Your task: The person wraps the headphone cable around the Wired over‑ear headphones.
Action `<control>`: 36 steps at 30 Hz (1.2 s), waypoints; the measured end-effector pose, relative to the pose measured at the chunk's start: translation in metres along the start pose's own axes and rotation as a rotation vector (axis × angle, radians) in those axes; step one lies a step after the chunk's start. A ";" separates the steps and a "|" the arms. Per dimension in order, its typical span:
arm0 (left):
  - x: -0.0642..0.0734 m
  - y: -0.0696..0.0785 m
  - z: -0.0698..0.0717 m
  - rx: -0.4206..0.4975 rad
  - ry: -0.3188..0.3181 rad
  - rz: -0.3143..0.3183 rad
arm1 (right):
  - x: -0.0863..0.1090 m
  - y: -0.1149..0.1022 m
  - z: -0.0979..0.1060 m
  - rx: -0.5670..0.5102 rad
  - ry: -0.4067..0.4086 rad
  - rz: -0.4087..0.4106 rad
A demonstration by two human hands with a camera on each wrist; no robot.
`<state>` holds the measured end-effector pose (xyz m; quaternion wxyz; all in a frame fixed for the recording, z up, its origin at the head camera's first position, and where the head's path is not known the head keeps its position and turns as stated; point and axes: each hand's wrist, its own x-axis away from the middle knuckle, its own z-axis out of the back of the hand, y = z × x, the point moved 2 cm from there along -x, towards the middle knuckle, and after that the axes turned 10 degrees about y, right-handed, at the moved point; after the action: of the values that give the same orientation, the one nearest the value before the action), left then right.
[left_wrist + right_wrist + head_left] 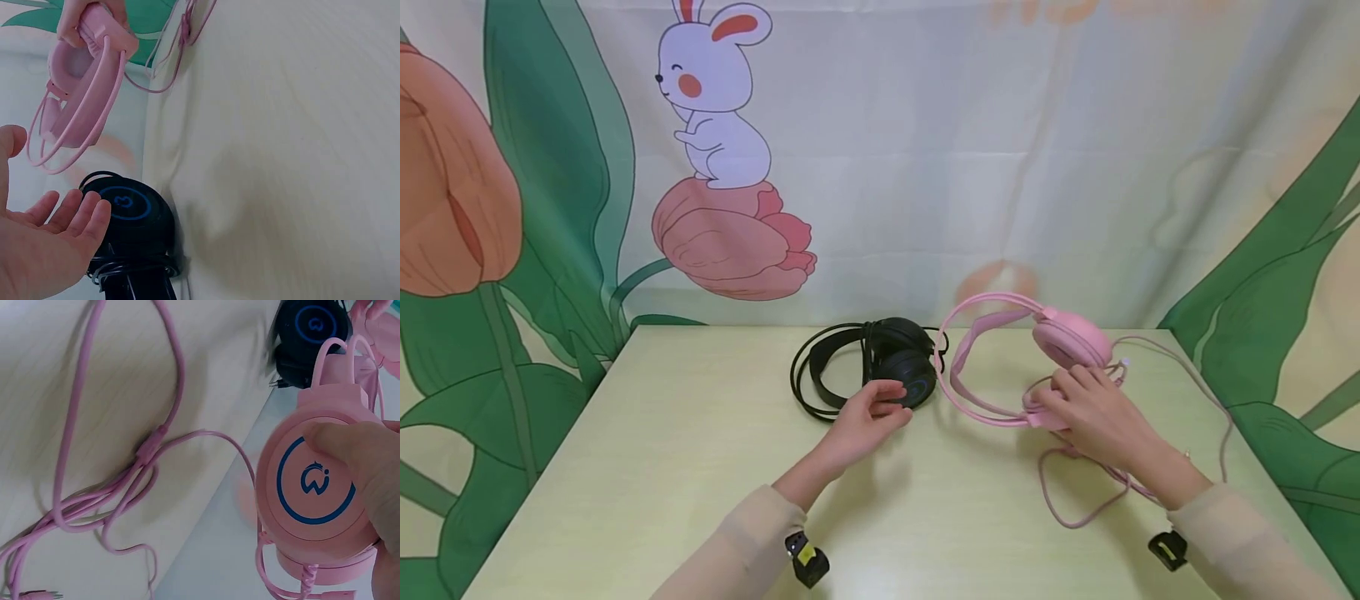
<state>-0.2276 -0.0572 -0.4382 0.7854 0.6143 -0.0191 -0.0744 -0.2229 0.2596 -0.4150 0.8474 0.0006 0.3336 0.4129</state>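
My right hand (pixel 1101 417) grips one earcup of the pink headphones (pixel 1071 337), thumb across the round outer face with its blue ring, as the right wrist view shows. The headband points left, held up over the table. My left hand (pixel 865 421) is beside the black headphones (pixel 906 375), fingers loosely bent and holding nothing. In the left wrist view its fingertips overlap the black earcup (pixel 134 209), which bears a blue ring and logo. The black headphones lie on the table, headband toward the left.
A pink cable (pixel 1078 525) trails in loops over the right side of the pale table (pixel 685 467). More of it lies bundled in the right wrist view. Behind the table's back edge hangs a curtain (pixel 887 167) printed with a rabbit and flowers.
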 end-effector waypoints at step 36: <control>-0.045 0.034 0.028 0.282 0.143 0.213 | -0.075 -0.034 -0.019 0.069 0.351 0.295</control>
<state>-0.2723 -0.0698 -0.3961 0.6944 0.7163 -0.0383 0.0563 -0.2427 0.1791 -0.3971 0.7064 0.0067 0.4861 0.5146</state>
